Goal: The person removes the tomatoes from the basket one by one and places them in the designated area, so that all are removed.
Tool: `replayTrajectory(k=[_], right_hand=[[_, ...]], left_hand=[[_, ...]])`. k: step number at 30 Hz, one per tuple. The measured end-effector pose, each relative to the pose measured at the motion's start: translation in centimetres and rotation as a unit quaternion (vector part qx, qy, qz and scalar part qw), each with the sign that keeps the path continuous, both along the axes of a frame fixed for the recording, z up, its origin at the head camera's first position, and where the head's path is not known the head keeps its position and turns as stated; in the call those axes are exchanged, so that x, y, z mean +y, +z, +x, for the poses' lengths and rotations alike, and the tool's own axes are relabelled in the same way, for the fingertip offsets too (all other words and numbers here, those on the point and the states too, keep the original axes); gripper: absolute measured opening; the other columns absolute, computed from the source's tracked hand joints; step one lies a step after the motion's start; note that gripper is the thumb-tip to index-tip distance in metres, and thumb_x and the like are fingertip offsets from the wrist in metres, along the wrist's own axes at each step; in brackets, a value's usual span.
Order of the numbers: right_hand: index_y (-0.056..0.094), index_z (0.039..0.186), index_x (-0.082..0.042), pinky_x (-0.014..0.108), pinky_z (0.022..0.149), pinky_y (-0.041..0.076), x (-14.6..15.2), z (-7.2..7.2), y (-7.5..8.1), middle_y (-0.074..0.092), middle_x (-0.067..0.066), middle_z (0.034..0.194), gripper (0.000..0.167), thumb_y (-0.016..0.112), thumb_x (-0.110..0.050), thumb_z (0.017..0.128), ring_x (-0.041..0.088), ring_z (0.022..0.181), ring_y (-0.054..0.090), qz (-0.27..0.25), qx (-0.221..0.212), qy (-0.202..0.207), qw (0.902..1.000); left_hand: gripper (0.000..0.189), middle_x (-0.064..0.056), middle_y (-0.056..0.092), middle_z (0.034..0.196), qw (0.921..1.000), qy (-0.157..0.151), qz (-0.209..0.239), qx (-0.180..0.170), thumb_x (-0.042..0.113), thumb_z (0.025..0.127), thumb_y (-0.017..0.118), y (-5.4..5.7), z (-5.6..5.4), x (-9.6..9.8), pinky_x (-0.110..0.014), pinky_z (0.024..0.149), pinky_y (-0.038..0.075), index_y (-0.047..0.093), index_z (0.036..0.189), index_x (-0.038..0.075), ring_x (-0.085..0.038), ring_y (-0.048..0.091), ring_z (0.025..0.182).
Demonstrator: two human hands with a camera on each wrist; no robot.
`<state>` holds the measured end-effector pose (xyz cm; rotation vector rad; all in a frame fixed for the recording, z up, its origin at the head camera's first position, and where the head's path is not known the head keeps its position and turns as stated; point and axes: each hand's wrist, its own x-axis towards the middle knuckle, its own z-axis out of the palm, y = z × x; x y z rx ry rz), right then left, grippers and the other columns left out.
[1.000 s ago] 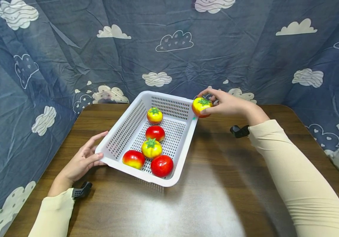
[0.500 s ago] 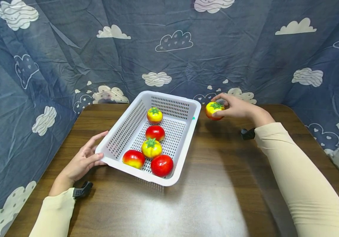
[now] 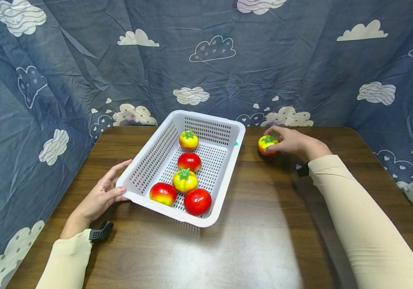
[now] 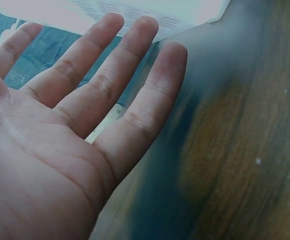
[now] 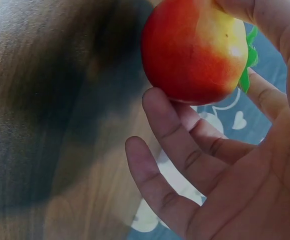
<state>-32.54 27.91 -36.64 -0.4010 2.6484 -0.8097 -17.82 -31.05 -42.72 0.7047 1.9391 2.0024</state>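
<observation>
My right hand [image 3: 293, 142] holds a yellow-and-red toy tomato [image 3: 267, 145] with a green leaf top, low over the table right of the basket. In the right wrist view, the thumb and fingers hold the tomato [image 5: 195, 52], with two fingers spread below it. Whether it touches the wood I cannot tell. My left hand [image 3: 99, 196] holds the near-left corner of a white plastic basket [image 3: 228, 176], thumb on the rim. The left wrist view shows long, fairly straight fingers [image 4: 165, 75] by its underside. Several more toy tomatoes [image 3: 185, 181] lie inside, some red side up.
A brown wooden table [image 3: 249, 241] carries the basket. Behind and beside it hangs a dark blue cloth [image 3: 213, 76] printed with white clouds. A small green mark [image 3: 236, 143] is on the basket's right rim.
My right hand has carried the tomato from the basket's far-right corner rightward and down toward the table. The left hand, the basket and the tomatoes in it have stayed put.
</observation>
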Motion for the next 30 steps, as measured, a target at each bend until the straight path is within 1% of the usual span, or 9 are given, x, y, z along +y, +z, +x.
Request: replayTrajectory(k=[3,6,15,21,26,30], right_hand=[[0.051,0.147,-0.005,0.049,0.103,0.044,-0.2,0.1,-0.3,0.051,0.025,0.154,0.063,0.078,-0.031,0.096,0.039,0.124,0.053,0.014,0.008,-0.002,0.9999],[0.054,0.145,-0.005,0.05,0.101,0.044,-0.3,0.1,-0.5,0.056,0.024,0.149,0.062,0.079,-0.032,0.095,0.039,0.12,0.056,0.037,0.034,0.005,0.9987],[0.053,0.145,-0.007,0.053,0.102,0.045,-0.5,-0.1,-1.0,0.06,0.024,0.141,0.066,0.08,-0.037,0.093,0.04,0.119,0.058,0.049,0.05,0.004,0.9975],[0.053,0.144,-0.008,0.051,0.1,0.046,-0.6,0.2,-1.2,0.064,0.024,0.133,0.067,0.081,-0.039,0.092,0.04,0.117,0.059,0.045,0.063,0.002,0.997],[0.052,0.147,-0.008,0.05,0.1,0.046,-0.5,0.2,-1.4,0.063,0.023,0.136,0.069,0.081,-0.04,0.093,0.038,0.117,0.06,0.043,0.063,0.002,0.9971],[0.05,0.148,-0.008,0.052,0.099,0.048,-0.3,0.1,-1.5,0.063,0.025,0.134,0.071,0.081,-0.041,0.094,0.039,0.115,0.061,0.047,0.063,0.004,0.9969]], left_hand=[[0.075,0.0,0.062,0.146,1.0,0.001,-0.001,0.0,-0.009,0.105,0.045,0.0,0.0,0.0,-0.034,0.093,0.064,0.027,0.17,0.022,-0.018,0.071,0.123],[0.075,0.001,0.062,0.146,1.0,0.004,-0.003,0.001,-0.009,0.105,0.046,0.0,0.0,0.1,-0.033,0.093,0.064,0.027,0.17,0.022,-0.017,0.071,0.122],[0.075,0.001,0.061,0.146,1.0,0.005,-0.006,0.002,-0.009,0.105,0.046,0.1,0.0,0.1,-0.033,0.093,0.064,0.027,0.17,0.022,-0.017,0.071,0.123],[0.074,0.001,0.061,0.146,1.0,0.006,-0.006,0.001,-0.009,0.105,0.045,0.0,0.0,0.1,-0.033,0.094,0.063,0.027,0.17,0.022,-0.017,0.071,0.123],[0.074,0.001,0.061,0.146,0.9999,0.01,-0.01,0.001,-0.008,0.105,0.046,0.0,0.0,0.1,-0.033,0.093,0.063,0.027,0.17,0.022,-0.016,0.071,0.123],[0.074,0.001,0.061,0.146,0.9999,0.01,-0.01,-0.001,-0.008,0.105,0.046,0.0,0.0,0.0,-0.033,0.094,0.063,0.027,0.17,0.023,-0.016,0.071,0.123]])
